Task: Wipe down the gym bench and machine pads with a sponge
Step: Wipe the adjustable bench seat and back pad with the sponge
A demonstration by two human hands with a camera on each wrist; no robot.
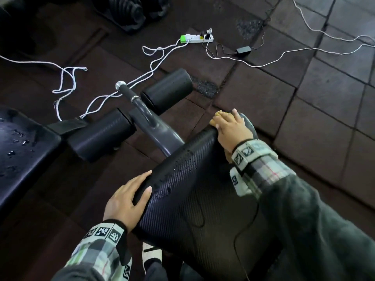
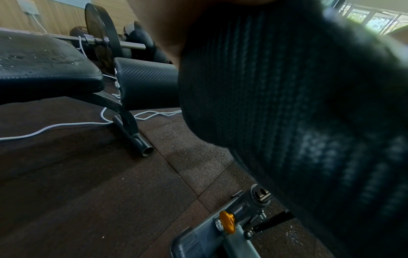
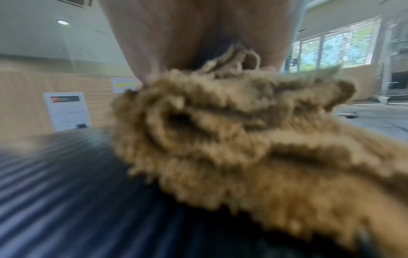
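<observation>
The black textured bench pad fills the lower middle of the head view, with water droplets near its far left edge. My right hand is at the pad's far right corner, fingers curled over a tan fuzzy sponge and pressing it on the edge. The right wrist view shows the sponge bunched under my fingers on the ribbed pad. My left hand rests on the pad's left edge, fingers straight along the side and thumb on top. The left wrist view shows the pad close up.
Two black roller pads sit on a grey bar beyond the bench. Another wet bench seat is at the left. White cables and a power strip lie on the rubber floor. A barbell plate stands behind.
</observation>
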